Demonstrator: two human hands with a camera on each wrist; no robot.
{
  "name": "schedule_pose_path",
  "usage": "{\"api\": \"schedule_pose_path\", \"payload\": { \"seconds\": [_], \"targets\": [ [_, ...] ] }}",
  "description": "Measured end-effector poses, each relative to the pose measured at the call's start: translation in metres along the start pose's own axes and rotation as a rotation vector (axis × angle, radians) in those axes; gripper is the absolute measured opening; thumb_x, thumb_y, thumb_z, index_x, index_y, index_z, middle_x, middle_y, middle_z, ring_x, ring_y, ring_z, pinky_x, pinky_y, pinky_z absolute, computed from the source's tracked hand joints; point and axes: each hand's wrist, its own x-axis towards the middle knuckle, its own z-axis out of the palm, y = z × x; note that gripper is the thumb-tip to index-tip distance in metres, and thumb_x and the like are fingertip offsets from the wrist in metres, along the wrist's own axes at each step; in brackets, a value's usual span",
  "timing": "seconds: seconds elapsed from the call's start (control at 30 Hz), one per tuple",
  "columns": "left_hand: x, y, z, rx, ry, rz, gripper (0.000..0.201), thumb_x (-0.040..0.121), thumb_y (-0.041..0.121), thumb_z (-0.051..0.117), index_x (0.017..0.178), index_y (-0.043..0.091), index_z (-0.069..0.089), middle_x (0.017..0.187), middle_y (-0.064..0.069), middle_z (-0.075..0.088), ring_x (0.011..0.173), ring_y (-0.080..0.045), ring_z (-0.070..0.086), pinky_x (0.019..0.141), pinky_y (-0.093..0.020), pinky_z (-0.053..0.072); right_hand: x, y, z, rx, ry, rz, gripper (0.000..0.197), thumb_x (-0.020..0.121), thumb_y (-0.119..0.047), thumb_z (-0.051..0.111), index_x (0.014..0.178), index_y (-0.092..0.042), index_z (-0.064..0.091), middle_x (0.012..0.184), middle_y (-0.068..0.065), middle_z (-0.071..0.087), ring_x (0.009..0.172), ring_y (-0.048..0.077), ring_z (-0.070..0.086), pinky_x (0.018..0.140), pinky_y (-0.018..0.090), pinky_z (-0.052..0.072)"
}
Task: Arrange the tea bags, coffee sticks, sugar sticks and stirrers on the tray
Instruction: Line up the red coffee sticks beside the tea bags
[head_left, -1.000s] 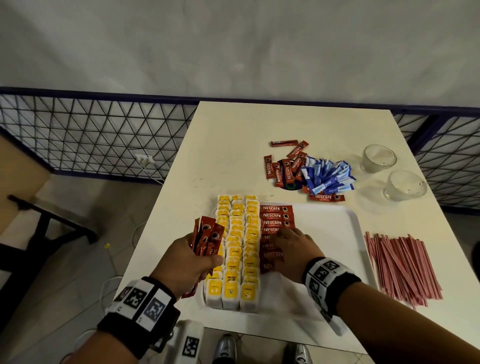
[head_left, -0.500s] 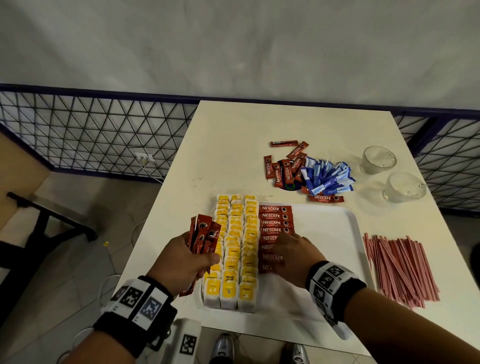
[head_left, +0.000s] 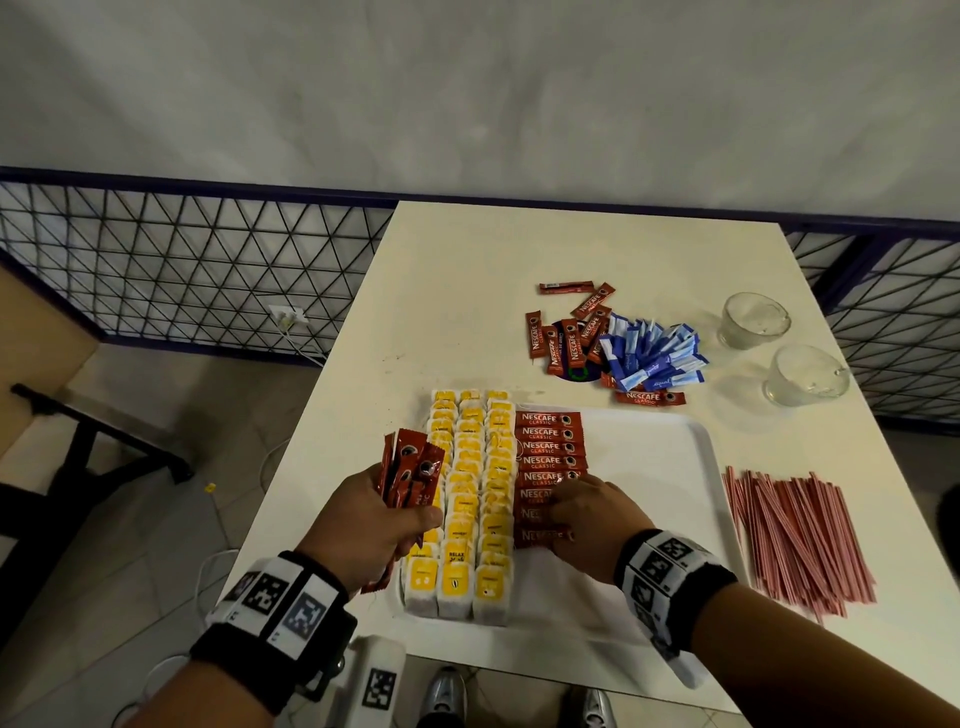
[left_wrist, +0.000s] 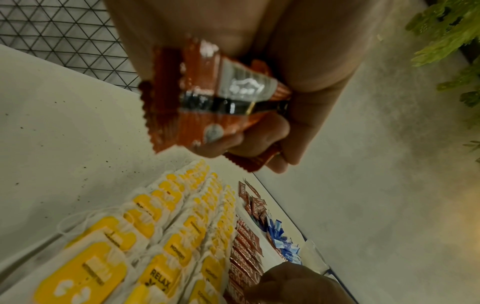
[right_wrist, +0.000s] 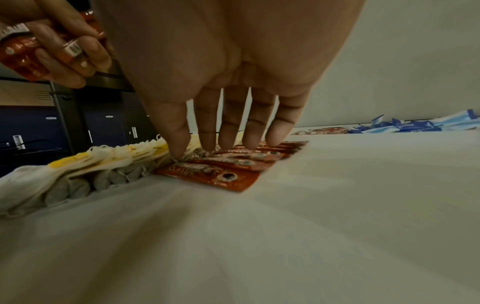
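Low in the frame, the left hand (head_left: 371, 525) is clenched around a bunch of red coffee sticks (head_left: 410, 470), raised over the left edge of the white plastic tray (head_left: 696, 441). Right hand (head_left: 592, 525) lies fingers straight, pressing the row of red coffee sticks (head_left: 548, 447) beside the yellow-tagged tea bags (head_left: 470, 499). Pink stirrers (head_left: 795, 530) lie right on the desk (head_left: 467, 291); upper centre, blue sugar sticks (head_left: 654, 358) sit piled.
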Motion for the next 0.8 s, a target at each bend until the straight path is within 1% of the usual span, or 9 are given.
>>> {"api": "schedule_pose_path", "payload": {
  "seconds": [0.17,0.3,0.33,0.4,0.47,0.53,0.6,0.7,0.8],
  "targets": [
    [0.0,0.001,0.002,0.0,-0.007,0.006,0.019,0.077,0.001,0.074,0.076,0.007,0.056,0.048,-0.004,0.05,0.044,-0.018,0.045,0.052,-0.029,0.041,0.001,0.001,0.0,-0.071,-0.049,-0.015,0.03,0.092,-0.04,0.05,0.111,-0.024,0.068,0.12,-0.002,0.055,0.115,0.022,0.046,0.097,0.032,0.039],
    [0.001,0.003,0.003,0.009,-0.022,0.001,0.02,0.077,0.002,0.074,0.075,0.009,0.055,0.048,-0.003,0.051,0.043,-0.017,0.045,0.051,-0.029,0.042,0.001,-0.002,0.0,-0.058,-0.05,-0.013,0.03,0.091,-0.039,0.051,0.111,-0.024,0.067,0.116,-0.002,0.057,0.113,0.022,0.048,0.097,0.032,0.04],
    [0.001,0.004,0.004,0.012,-0.03,-0.004,0.02,0.077,0.002,0.074,0.075,0.009,0.055,0.048,-0.002,0.051,0.043,-0.017,0.045,0.051,-0.029,0.042,0.0,-0.004,-0.002,0.0,-0.013,-0.028,0.029,0.09,-0.038,0.053,0.109,-0.023,0.069,0.113,-0.002,0.059,0.11,0.021,0.051,0.095,0.032,0.042],
    [0.001,0.005,0.007,0.021,-0.062,-0.018,0.02,0.077,0.001,0.074,0.076,0.009,0.056,0.048,-0.001,0.052,0.042,-0.016,0.045,0.049,-0.028,0.042,-0.001,-0.012,-0.011,0.221,0.138,-0.063,0.025,0.09,-0.035,0.057,0.107,-0.022,0.07,0.105,-0.001,0.065,0.097,0.018,0.058,0.086,0.029,0.047],
    [0.002,0.009,0.011,0.058,-0.121,-0.022,0.019,0.077,0.003,0.075,0.079,0.009,0.057,0.052,-0.003,0.055,0.042,-0.016,0.045,0.048,-0.028,0.041,-0.001,-0.025,-0.027,0.489,0.237,-0.046,0.028,0.092,-0.039,0.056,0.111,-0.024,0.068,0.1,-0.005,0.068,0.084,0.009,0.06,0.077,0.02,0.047],
    [0.001,0.015,0.017,0.109,-0.199,-0.007,0.019,0.077,0.005,0.075,0.081,0.013,0.059,0.052,0.0,0.056,0.043,-0.017,0.047,0.048,-0.027,0.042,0.0,-0.04,-0.046,0.734,0.19,-0.005,0.031,0.09,-0.047,0.055,0.111,-0.028,0.066,0.094,-0.01,0.068,0.078,0.003,0.063,0.071,0.018,0.049],
    [0.002,0.022,0.023,0.148,-0.246,0.012,0.02,0.076,0.006,0.076,0.083,0.016,0.06,0.051,0.003,0.057,0.043,-0.015,0.049,0.048,-0.027,0.043,0.002,-0.05,-0.057,0.871,0.137,-0.001,0.022,0.088,-0.045,0.059,0.097,-0.025,0.067,0.078,-0.01,0.066,0.066,-0.001,0.061,0.063,0.016,0.047],
    [0.005,0.03,0.026,0.145,-0.274,0.016,0.02,0.076,0.008,0.077,0.089,0.014,0.062,0.057,0.001,0.059,0.044,-0.017,0.049,0.048,-0.027,0.044,0.001,-0.052,-0.063,0.977,0.144,0.021,0.013,0.09,-0.031,0.062,0.081,-0.023,0.065,0.071,-0.006,0.067,0.061,0.004,0.061,0.063,0.022,0.049],
    [0.009,0.032,0.014,0.107,-0.27,-0.02,0.02,0.078,0.011,0.077,0.092,0.008,0.063,0.065,-0.011,0.062,0.045,-0.017,0.047,0.047,-0.027,0.042,-0.001,-0.051,-0.066,1.148,0.217,0.094,0.012,0.091,-0.02,0.062,0.08,-0.019,0.066,0.069,-0.004,0.069,0.06,0.01,0.06,0.063,0.029,0.051]
  ]
}}
